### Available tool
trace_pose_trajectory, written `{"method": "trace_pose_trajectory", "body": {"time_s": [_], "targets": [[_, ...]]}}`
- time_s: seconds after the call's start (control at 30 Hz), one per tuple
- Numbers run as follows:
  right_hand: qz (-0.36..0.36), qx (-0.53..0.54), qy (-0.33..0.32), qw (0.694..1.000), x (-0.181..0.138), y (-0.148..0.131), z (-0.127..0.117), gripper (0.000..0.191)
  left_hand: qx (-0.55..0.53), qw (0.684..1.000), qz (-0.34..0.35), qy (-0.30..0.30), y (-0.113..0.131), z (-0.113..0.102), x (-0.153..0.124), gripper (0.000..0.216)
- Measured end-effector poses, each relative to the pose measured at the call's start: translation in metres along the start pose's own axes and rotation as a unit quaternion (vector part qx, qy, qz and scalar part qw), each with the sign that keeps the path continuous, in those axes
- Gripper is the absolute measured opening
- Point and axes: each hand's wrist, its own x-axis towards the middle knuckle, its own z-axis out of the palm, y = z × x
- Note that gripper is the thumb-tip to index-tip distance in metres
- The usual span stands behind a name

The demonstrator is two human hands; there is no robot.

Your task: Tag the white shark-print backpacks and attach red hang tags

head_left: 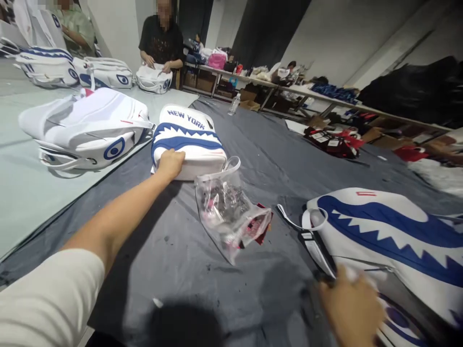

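My left hand [170, 163] reaches far forward and is closed on the near edge of a white backpack [190, 140] with blue shark teeth and "NEW YORK" lettering. My right hand [352, 308] is blurred at the lower right, resting on the edge of a second white and blue shark backpack [390, 236]; its fingers are smeared. Between the two bags lies a clear plastic bag [227, 212] of small dark and pink parts on the grey cloth [188, 270].
More white shark bags lie at the left [85, 127] and far left [47, 65]. A person in a black shirt [161, 41] handles another bag [154, 79]. A water bottle [234, 104], long tables [253, 82] with clutter, and red items [334, 140] lie beyond.
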Motion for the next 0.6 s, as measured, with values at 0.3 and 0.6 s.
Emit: {"method": "trace_pose_trajectory", "body": {"time_s": [0.3,0.6], "targets": [[-0.214,0.159,-0.068,0.961,-0.077,-0.228,-0.045,0.065,0.01,0.989,0.095,0.112,-0.039,-0.057,-0.273,0.026],[-0.073,0.136,-0.134,0.979,-0.062,-0.198,-0.079,0.049,-0.103,0.969,0.071,0.214,-0.065,-0.159,-0.406,0.026]]}}
